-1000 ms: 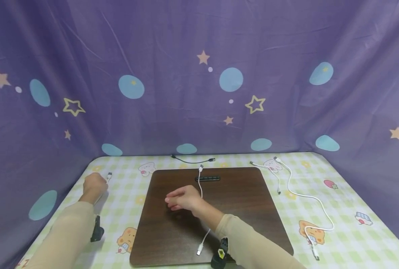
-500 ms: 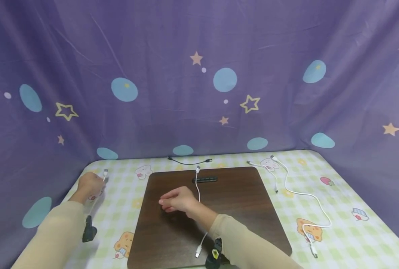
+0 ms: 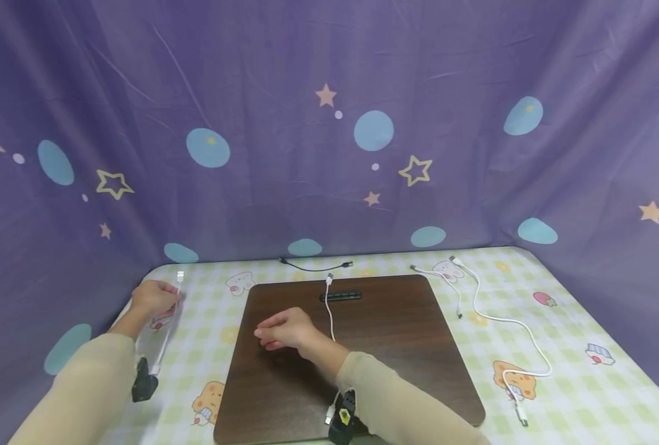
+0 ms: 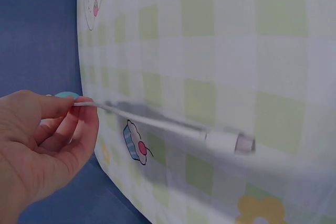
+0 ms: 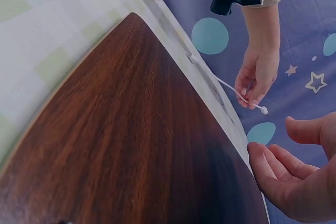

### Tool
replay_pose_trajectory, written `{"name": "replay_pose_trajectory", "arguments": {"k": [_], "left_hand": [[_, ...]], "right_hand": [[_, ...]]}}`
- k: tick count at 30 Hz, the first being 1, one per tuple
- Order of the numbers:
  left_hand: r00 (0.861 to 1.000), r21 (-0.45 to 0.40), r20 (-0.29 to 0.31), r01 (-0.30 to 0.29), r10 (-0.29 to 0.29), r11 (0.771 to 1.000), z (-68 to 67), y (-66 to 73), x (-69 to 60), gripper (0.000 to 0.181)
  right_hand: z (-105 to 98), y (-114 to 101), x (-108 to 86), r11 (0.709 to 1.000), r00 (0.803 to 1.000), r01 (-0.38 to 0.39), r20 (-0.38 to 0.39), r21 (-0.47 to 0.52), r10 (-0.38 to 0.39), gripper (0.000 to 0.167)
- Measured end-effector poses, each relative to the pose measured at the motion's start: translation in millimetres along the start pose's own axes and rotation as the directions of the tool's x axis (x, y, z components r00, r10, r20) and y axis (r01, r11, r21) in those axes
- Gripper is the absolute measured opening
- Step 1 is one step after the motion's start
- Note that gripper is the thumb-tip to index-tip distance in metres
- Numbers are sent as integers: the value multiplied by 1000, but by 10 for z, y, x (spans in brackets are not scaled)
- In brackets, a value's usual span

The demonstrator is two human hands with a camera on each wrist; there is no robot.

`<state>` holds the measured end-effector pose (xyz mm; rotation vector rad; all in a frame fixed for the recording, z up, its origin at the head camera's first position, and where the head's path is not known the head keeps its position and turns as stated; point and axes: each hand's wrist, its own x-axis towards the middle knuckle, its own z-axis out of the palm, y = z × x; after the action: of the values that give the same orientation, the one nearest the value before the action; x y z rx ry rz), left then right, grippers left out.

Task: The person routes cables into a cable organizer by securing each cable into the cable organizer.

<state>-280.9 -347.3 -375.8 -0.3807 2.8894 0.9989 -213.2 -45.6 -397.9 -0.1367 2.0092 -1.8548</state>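
Between thumb and fingertips, my left hand (image 3: 154, 298) pinches a white charging cable (image 4: 168, 124) just above the left side of the table. One plug (image 3: 180, 276) of it points away past my fingers; the other plug (image 4: 228, 141) hangs toward me. My right hand (image 3: 287, 329) hovers over the left half of a dark wooden board (image 3: 401, 352). In the right wrist view, its thumb and fingers (image 5: 281, 166) are apart with nothing between them. Another white cable (image 3: 330, 315) lies lengthwise on the board, partly hidden under my right forearm.
A black slotted strip (image 3: 348, 296) lies near the board's far edge. Behind the board is a short black cable (image 3: 315, 270). To the right, a short white cable (image 3: 456, 290) and a long white cable (image 3: 515, 326) lie on the checked tablecloth (image 3: 574, 377). A purple curtain surrounds the table.
My left hand has lifted the white cable slightly off the tablecloth, and more of it now hangs in view. My right hand has drifted a little to the left over the board.
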Motion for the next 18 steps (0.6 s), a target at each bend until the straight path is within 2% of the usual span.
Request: {"name": "replay_pose_trajectory", "arguments": {"k": [4, 9, 12, 18], "left_hand": [[1000, -14, 0, -6, 6, 1000, -3, 20, -10, 28], [999, -136, 37, -16, 21, 991, 26, 44, -10, 29], [998, -177, 52, -13, 23, 984, 45, 70, -34, 31], [999, -197, 55, 9, 2, 980, 94, 121, -105, 31]], "right_hand": [[34, 7, 22, 1000, 1000, -5, 2, -2, 5, 19], [93, 12, 48, 1000, 1000, -17, -10, 15, 17, 20], [126, 16, 67, 999, 1000, -23, -5, 22, 23, 20], [189, 31, 102, 999, 999, -41, 3, 23, 41, 20]]}}
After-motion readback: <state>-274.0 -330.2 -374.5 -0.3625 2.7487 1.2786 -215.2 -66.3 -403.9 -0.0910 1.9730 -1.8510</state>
